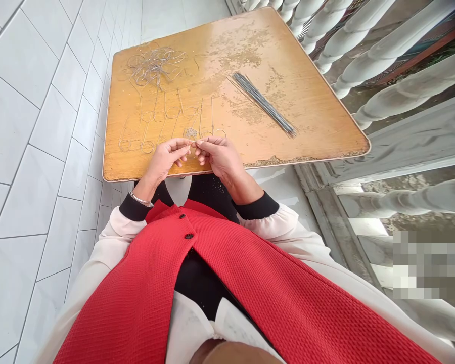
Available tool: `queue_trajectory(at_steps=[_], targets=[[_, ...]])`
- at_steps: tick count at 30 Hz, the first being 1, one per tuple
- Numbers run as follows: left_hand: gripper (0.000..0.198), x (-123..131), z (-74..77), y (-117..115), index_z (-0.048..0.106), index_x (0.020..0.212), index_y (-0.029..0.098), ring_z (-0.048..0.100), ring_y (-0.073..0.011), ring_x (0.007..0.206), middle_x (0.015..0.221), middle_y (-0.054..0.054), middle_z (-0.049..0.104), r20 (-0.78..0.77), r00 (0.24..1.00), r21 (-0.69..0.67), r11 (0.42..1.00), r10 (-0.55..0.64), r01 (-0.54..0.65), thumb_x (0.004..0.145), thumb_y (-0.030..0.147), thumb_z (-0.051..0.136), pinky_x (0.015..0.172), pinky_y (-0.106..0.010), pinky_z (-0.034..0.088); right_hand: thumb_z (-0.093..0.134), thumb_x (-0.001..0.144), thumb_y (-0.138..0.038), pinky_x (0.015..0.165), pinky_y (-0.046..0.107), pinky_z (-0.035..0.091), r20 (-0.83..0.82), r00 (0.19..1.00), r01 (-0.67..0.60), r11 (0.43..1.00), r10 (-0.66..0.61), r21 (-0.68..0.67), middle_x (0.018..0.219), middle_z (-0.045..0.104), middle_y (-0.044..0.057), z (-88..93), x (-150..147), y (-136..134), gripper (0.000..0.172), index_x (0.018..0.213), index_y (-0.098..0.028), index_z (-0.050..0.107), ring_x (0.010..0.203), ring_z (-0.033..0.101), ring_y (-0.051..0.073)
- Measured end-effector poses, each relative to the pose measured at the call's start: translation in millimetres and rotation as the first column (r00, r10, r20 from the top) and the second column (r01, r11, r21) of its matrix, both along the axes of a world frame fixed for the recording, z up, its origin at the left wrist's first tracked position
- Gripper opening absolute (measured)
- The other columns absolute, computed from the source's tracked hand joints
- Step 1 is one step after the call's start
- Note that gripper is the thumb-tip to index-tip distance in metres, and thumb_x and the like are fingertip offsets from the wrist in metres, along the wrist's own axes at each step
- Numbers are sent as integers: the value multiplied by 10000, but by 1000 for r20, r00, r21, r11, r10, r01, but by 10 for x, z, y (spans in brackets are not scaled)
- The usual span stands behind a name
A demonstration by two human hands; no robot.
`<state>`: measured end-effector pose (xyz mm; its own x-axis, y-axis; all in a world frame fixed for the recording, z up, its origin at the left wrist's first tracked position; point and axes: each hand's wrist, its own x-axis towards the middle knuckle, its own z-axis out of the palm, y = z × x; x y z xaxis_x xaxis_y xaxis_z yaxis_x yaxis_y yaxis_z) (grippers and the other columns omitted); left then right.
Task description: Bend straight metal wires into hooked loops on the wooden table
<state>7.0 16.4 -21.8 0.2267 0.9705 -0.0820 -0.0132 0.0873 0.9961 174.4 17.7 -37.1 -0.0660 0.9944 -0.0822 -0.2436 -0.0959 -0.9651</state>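
My left hand (167, 157) and my right hand (224, 157) meet over the near edge of the wooden table. Thumb and forefinger of each are pinched together on a thin wire, mostly hidden by the fingertips. Just beyond the fingers lies a small heap of fine wire pieces (190, 133). Several thin wires with a round loop at one end, such as a looped wire (147, 146), are laid out in rows to the left and ahead of my hands.
A bundle of straight grey wires (263, 103) lies on the right of the table (311, 126). At the far left is a tangle of bent wire (155, 65). A white tiled surface (26, 151) runs along the left, and white balusters (364, 55) stand on the right.
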Motion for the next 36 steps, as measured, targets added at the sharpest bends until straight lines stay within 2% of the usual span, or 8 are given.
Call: queue_trajectory(at_steps=[4, 7, 12, 18, 23, 31, 33, 36], targets=[[90, 34, -31, 27, 715, 964, 189, 587, -66, 581, 714, 32, 679, -174, 981, 78, 995, 81, -69, 941, 119, 664, 543, -169, 444, 824, 815, -332, 432, 194, 431, 151, 986, 59, 992, -76, 115, 564, 633, -35, -30, -35, -13, 231, 718, -188, 671, 422, 506, 69], [170, 31, -25, 24, 719, 1029, 225, 643, -105, 721, 839, 7, 716, -350, 911, 293, 949, 217, -114, 896, 120, 729, 708, -208, 507, 778, 850, -282, 460, 209, 438, 292, 943, 101, 972, -162, 214, 558, 621, -46, -64, -50, -15, 191, 725, -193, 664, 422, 506, 72], [116, 21, 25, -18, 676, 821, 219, 663, -202, 952, 964, -60, 687, -527, 807, 485, 874, 266, 29, 937, 208, 681, 858, -279, 491, 701, 900, -241, 567, 243, 489, 436, 874, 74, 945, -215, 319, 584, 630, -48, -117, -74, -10, 124, 785, -195, 706, 474, 558, 93], [235, 24, -4, 21, 548, 723, 218, 626, -229, 947, 881, -63, 599, -591, 784, 478, 865, 190, 151, 945, 194, 621, 869, -299, 461, 678, 908, -188, 574, 244, 486, 443, 872, 70, 950, -207, 305, 590, 634, -46, -138, -73, 6, 139, 771, -185, 702, 469, 563, 92], [238, 52, -30, 15, 515, 729, 217, 625, -240, 984, 908, -72, 596, -621, 761, 465, 870, 190, 162, 949, 161, 585, 908, -310, 449, 681, 915, -214, 526, 238, 483, 394, 900, 81, 959, -187, 270, 590, 647, -41, -169, -96, -3, 148, 768, -193, 674, 464, 589, 99], [196, 74, -91, 38, 585, 787, 214, 657, -230, 1086, 967, -71, 668, -454, 851, 447, 894, 263, -38, 954, 207, 687, 911, -276, 489, 753, 910, -271, 466, 227, 500, 279, 948, 97, 974, -152, 203, 589, 639, -32, -171, -149, 30, 175, 779, -206, 657, 451, 572, 97], [117, 61, -81, 52, 628, 879, 216, 683, -186, 1011, 977, -46, 691, -379, 874, 405, 904, 304, -139, 938, 203, 729, 846, -244, 512, 755, 903, -250, 469, 221, 503, 243, 958, 110, 977, -154, 185, 602, 652, -23, -139, -147, 23, 157, 786, -194, 667, 455, 579, 94], [111, 44, -35, 53, 638, 970, 212, 675, -102, 742, 878, 6, 692, -294, 919, 201, 957, 261, -208, 930, 182, 738, 643, -189, 499, 744, 893, -226, 469, 215, 497, 223, 959, 139, 974, -177, 178, 603, 663, -19, -119, -145, 4, 137, 783, -178, 678, 450, 584, 89]])
